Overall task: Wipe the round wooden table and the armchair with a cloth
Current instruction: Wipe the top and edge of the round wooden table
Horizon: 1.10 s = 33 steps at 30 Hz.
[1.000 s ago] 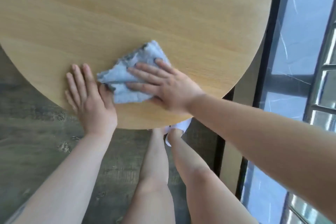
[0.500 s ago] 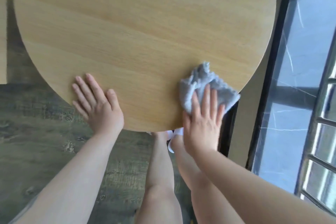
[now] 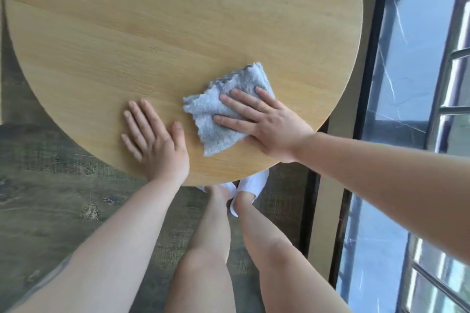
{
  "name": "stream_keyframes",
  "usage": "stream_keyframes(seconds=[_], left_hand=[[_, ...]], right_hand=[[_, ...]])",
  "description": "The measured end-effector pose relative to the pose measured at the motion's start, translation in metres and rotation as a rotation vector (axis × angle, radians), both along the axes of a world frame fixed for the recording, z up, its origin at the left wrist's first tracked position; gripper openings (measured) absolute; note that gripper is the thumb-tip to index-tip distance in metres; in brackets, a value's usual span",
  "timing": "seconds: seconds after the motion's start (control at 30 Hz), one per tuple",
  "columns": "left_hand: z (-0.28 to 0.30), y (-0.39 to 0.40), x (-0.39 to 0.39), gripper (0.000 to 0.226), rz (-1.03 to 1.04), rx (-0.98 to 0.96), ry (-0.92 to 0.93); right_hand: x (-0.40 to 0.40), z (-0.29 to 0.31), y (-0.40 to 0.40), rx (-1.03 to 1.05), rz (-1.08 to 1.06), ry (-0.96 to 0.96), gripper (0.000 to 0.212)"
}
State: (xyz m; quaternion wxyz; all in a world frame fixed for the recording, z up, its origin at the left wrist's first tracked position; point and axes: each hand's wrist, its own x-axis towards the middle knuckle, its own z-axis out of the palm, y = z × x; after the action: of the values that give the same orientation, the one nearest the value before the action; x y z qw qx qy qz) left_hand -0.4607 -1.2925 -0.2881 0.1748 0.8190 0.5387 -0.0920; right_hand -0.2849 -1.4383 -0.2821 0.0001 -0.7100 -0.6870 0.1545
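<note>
The round wooden table (image 3: 165,23) fills the upper part of the view, its near edge curving toward me. A light blue-grey cloth (image 3: 216,112) lies crumpled flat on the table near that edge. My right hand (image 3: 264,122) presses down on the cloth's right side with the fingers spread, pointing left. My left hand (image 3: 155,140) rests palm down on the bare wood just left of the cloth, fingers apart, holding nothing. No armchair is in view.
Dark wood-grain floor (image 3: 50,198) lies below and left of the table. A black-framed glass wall (image 3: 412,84) with a metal railing (image 3: 455,71) runs along the right. My legs and white shoes (image 3: 251,183) stand under the table's near edge.
My right hand has slid the cloth from the table's right edge back left toward the left hand, its fingers turning to point left. The left hand has stayed planted.
</note>
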Motion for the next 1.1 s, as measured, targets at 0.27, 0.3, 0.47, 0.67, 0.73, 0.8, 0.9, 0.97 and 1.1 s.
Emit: stream_keyframes(seconds=[0.27,0.3,0.47,0.67,0.73,0.8,0.9,0.97,1.1], left_hand=[[-0.001,0.001,-0.002,0.071,0.038,-0.011,-0.088],[0.001,0.004,-0.006,0.071,0.031,-0.017,-0.136],[0.001,0.034,-0.048,0.067,-0.215,0.045,-0.188],[-0.004,0.087,-0.065,0.063,0.140,-0.003,-0.380],[-0.002,0.103,-0.079,0.063,0.073,-0.044,-0.413],[-0.002,0.113,-0.094,0.061,-0.044,-0.079,-0.424],[-0.002,0.122,-0.099,0.061,-0.117,-0.120,-0.478],[0.000,0.126,-0.095,0.060,-0.055,-0.150,-0.511],[0.001,0.135,-0.104,0.073,0.122,-0.247,-0.537]], right_hand=[[-0.066,-0.003,0.073,0.130,-0.765,0.098,0.054],[-0.089,-0.004,0.059,0.152,-0.487,0.150,0.049],[-0.046,-0.009,0.029,0.111,-0.431,0.033,0.059],[-0.166,-0.002,0.161,0.068,-0.583,0.128,0.050],[-0.159,0.002,0.118,0.013,-0.137,0.116,0.044],[-0.123,0.000,0.106,-0.002,-0.173,0.085,0.054],[-0.121,0.001,0.190,0.093,-1.014,0.053,0.055],[-0.162,0.003,0.246,0.061,-0.942,0.030,0.056],[-0.139,0.001,0.197,-0.010,0.028,0.038,0.054]])
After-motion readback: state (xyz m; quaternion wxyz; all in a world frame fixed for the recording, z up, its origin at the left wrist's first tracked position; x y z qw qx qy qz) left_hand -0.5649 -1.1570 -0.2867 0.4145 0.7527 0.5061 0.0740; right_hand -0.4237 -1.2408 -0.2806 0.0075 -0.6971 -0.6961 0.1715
